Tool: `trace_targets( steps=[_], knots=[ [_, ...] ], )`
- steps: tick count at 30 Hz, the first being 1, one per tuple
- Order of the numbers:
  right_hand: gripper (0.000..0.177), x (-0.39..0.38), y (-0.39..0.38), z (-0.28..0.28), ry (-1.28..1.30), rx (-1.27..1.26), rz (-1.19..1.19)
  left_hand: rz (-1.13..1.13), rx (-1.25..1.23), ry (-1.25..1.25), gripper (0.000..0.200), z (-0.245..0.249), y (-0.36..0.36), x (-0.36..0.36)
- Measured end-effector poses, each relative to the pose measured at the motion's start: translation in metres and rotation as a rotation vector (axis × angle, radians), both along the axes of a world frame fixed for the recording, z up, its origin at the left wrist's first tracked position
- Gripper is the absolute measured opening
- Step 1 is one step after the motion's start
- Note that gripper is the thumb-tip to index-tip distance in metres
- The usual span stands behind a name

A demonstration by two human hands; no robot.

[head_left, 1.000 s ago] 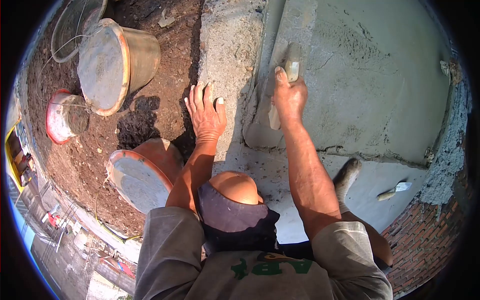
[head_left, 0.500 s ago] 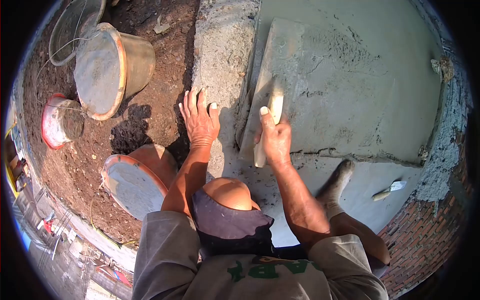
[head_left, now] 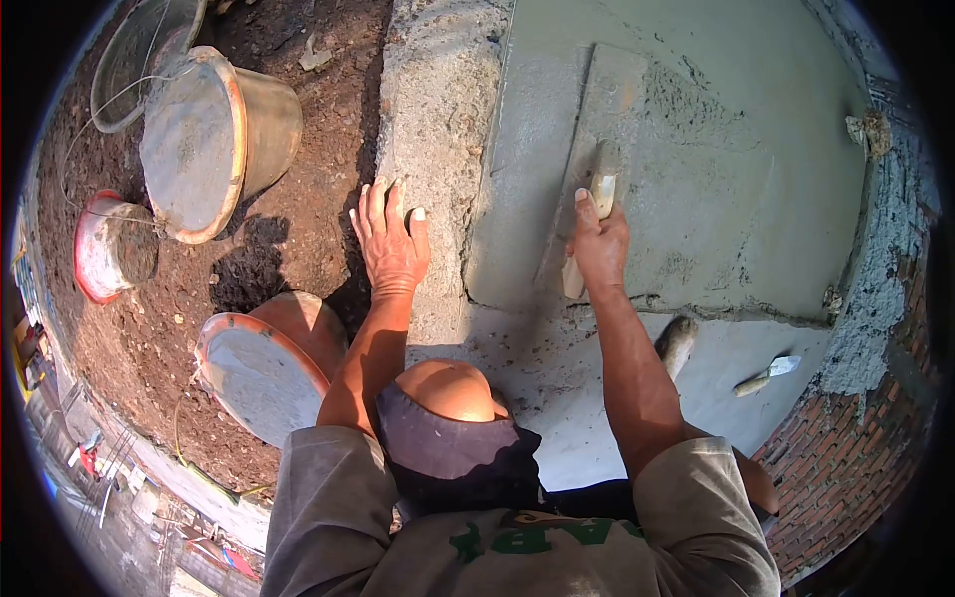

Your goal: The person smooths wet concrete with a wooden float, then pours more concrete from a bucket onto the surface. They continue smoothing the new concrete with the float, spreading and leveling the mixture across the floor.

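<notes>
My right hand (head_left: pixel 601 247) is closed around the pale handle of a long plastering float (head_left: pixel 614 104). The float's flat blade lies on the wet grey mortar (head_left: pixel 716 229), which looks smooth in places and rough in others. My left hand (head_left: pixel 392 245) rests with its fingers spread on the rough concrete ledge (head_left: pixel 443 109) at the mortar's left side. Nothing is in that hand.
Left on the soil stand an upright-looking mortar-filled bucket (head_left: pixel 271 121), an orange bucket (head_left: pixel 310 333) and a small red-rimmed bucket (head_left: pixel 107 249). A small trowel (head_left: pixel 768 376) lies on the smooth lower slab (head_left: pixel 731 353). Brickwork (head_left: pixel 846 478) borders the right.
The float and my right hand have moved to the right across the mortar, uncovering a smooth strip beside the ledge. My left hand stays on the ledge.
</notes>
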State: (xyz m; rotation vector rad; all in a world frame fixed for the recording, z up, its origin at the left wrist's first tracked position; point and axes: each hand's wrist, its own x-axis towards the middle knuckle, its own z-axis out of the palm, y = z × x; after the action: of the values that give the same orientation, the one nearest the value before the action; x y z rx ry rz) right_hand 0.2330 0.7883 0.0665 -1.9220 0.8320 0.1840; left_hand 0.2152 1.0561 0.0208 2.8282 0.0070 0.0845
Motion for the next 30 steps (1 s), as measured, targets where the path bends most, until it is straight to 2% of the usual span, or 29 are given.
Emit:
trace_targets(
  steps=[5,8,11,14,17,21,25,30],
  knots=[
    [0.044,0.044,-0.135,0.016,0.04,0.013,-0.213,0.02,-0.031,-0.013,0.052,-0.003,0.002,0.001],
    [0.046,0.041,-0.155,0.055,0.065,-0.113,-0.102,0.023,-0.031,0.004,0.053,0.0,0.002,0.0],
    [0.047,0.029,-0.151,0.085,0.206,-0.061,0.372,0.031,-0.032,0.0,0.052,-0.001,0.001,0.001],
    [0.053,0.011,-0.157,0.078,0.058,-0.32,0.94,0.046,-0.028,-0.01,0.051,-0.001,-0.002,0.002],
    [0.058,-0.006,-0.171,0.088,0.203,-0.359,1.259,0.045,-0.01,-0.034,0.051,-0.002,-0.002,-0.001],
    [0.058,-0.035,-0.191,0.072,0.121,-0.393,1.49,0.02,-0.012,-0.067,0.05,-0.004,-0.001,-0.002],
    [0.063,-0.062,-0.196,0.06,0.185,-0.383,1.544,0.003,-0.07,-0.072,0.05,-0.009,0.005,-0.005],
    [0.066,-0.062,-0.195,0.049,0.312,-0.384,1.623,0.136,-0.002,0.007,0.052,0.006,-0.018,-0.026]
  ],
)
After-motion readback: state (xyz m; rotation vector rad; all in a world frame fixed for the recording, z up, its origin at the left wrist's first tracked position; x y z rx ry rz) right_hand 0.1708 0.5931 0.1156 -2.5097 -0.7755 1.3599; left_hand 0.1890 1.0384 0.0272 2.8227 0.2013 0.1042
